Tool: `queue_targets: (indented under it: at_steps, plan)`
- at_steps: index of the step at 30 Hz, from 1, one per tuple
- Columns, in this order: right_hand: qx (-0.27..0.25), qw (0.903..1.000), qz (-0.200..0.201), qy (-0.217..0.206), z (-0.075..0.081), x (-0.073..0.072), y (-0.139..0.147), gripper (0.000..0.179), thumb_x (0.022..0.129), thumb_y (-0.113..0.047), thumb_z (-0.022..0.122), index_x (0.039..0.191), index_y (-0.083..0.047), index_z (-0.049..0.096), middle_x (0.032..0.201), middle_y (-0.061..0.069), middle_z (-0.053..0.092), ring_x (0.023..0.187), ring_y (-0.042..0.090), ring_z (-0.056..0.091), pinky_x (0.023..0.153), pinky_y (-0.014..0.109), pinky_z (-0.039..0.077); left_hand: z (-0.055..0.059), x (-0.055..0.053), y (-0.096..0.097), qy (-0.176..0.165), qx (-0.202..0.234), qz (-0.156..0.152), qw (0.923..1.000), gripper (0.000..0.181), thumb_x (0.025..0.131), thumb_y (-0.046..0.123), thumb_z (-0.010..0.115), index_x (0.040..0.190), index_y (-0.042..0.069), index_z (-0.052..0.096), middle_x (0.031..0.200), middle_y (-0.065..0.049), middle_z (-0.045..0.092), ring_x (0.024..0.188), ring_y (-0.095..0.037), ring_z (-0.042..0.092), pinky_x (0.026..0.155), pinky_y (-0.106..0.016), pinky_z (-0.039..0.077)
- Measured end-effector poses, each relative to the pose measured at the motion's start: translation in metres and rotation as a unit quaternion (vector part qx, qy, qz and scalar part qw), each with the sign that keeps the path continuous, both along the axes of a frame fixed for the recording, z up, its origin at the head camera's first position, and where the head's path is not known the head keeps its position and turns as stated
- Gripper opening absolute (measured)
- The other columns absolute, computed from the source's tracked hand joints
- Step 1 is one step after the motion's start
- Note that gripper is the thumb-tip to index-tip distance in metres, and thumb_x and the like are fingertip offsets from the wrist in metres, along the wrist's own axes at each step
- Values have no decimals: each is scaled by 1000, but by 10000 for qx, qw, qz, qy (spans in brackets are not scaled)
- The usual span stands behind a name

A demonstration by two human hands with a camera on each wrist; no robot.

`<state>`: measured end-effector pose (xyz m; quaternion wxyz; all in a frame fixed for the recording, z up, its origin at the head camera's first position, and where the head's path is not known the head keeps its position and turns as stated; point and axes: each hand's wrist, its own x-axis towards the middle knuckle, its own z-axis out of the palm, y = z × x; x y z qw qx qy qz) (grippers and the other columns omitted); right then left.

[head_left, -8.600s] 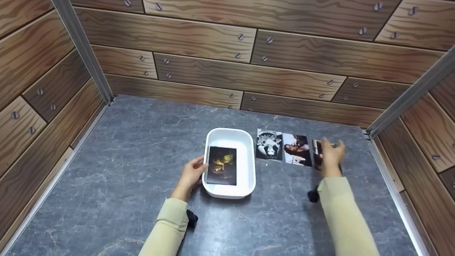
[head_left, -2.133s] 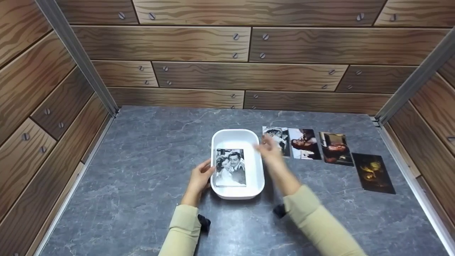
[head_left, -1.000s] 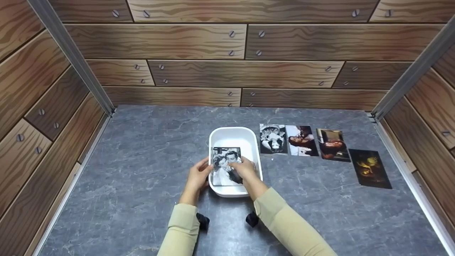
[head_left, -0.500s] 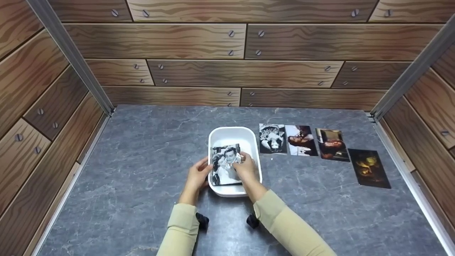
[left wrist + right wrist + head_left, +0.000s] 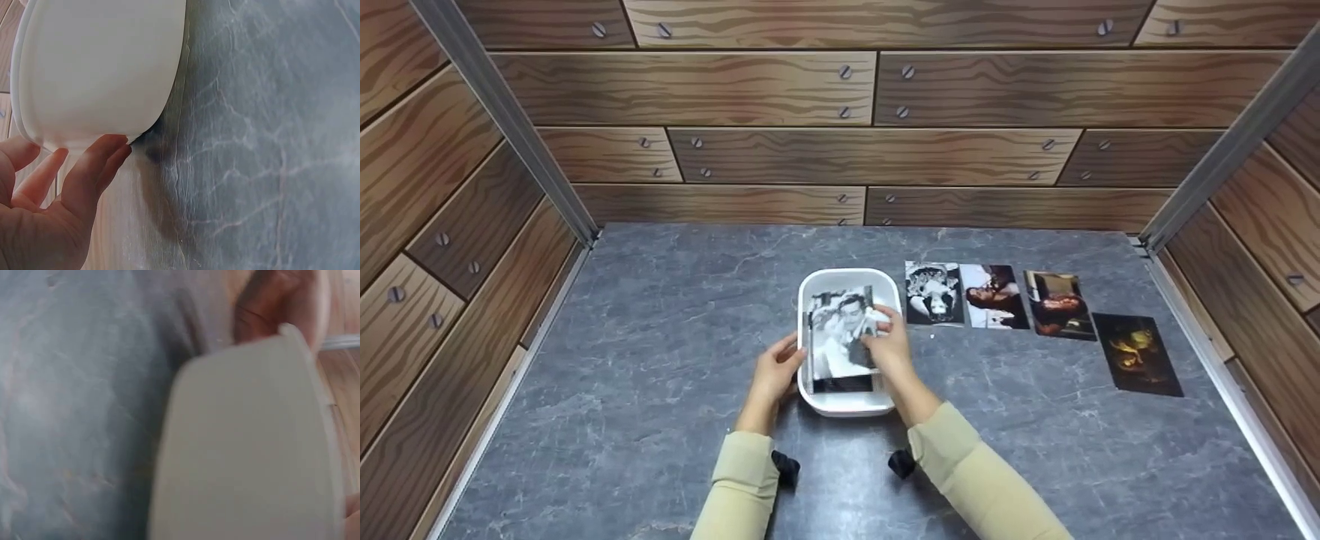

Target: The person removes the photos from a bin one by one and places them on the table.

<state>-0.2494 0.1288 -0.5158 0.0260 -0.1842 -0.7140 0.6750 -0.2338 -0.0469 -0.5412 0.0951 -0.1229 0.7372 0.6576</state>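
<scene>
A white rounded plastic tub (image 5: 849,407) stands on the table. My left hand (image 5: 771,373) holds its left side, thumb at the rim; in the left wrist view the fingers (image 5: 84,174) lie against the outer wall. Over the tub, my right hand (image 5: 889,349) pinches the right edge of a black-and-white photo card (image 5: 836,349), thumb on its face. The card is blurred and shows a couple. Below it, inside the tub, a dark card (image 5: 844,384) is partly covered. In the right wrist view the tub wall (image 5: 247,439) hides most of the right hand.
Right of the tub lie a black-and-white portrait card (image 5: 934,294), a colour card (image 5: 995,297), a brownish card (image 5: 1060,305) and a dark card with a yellow figure (image 5: 1138,354). Wood-patterned walls (image 5: 780,154) enclose the grey marbled table (image 5: 682,300).
The dark yellow-figured card went from the tub to the table's right. My right hand then reached into the tub, took the couple photo card and lifted it, uncovering a dark card.
</scene>
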Motion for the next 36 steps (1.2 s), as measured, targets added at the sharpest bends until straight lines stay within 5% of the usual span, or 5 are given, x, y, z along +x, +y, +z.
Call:
queue_targets:
  at_steps: [8, 12, 16, 23, 36]
  plan:
    - [-461, 9979, -177, 424, 23, 3, 51, 59, 80, 19, 53, 136, 3, 43, 103, 18, 59, 80, 13, 55, 68, 18, 49, 0, 0, -1, 67, 157, 39, 9998, 45, 96, 11, 59, 139, 4, 50, 134, -30, 53, 109, -35, 62, 73, -36, 59]
    - [-516, 9972, -304, 439, 22, 10, 85, 59, 81, 18, 56, 136, 3, 44, 92, 5, 58, 77, 8, 55, 68, 17, 49, 0, 0, 0, 34, 142, 42, 9999, 45, 95, 12, 59, 139, 4, 50, 135, -30, 52, 110, -34, 62, 72, -37, 59]
    - [-557, 9964, -463, 439, 15, 19, 120, 60, 81, 19, 56, 137, 7, 41, 83, -4, 56, 77, 3, 54, 67, 13, 47, 0, 1, 0, 6, 148, 17, 9999, 46, 95, 13, 60, 140, 5, 50, 136, -29, 52, 110, -34, 62, 69, -36, 59]
    - [-493, 9973, -470, 275, -3, 37, 160, 62, 82, 21, 53, 141, 9, 33, 93, -3, 52, 78, -2, 53, 70, 10, 47, 1, 1, 0, -72, 40, 71, 9999, 45, 95, 14, 61, 139, 7, 52, 135, -27, 54, 106, -31, 63, 60, -26, 56]
    - [422, 9983, 6, -408, -43, 61, 152, 58, 81, 17, 58, 135, 10, 39, 82, -2, 65, 68, -2, 53, 62, 15, 45, -2, -1, 1, -46, 69, 58, 9999, 44, 95, 14, 61, 138, 6, 53, 131, -27, 57, 105, -30, 63, 67, -32, 58]
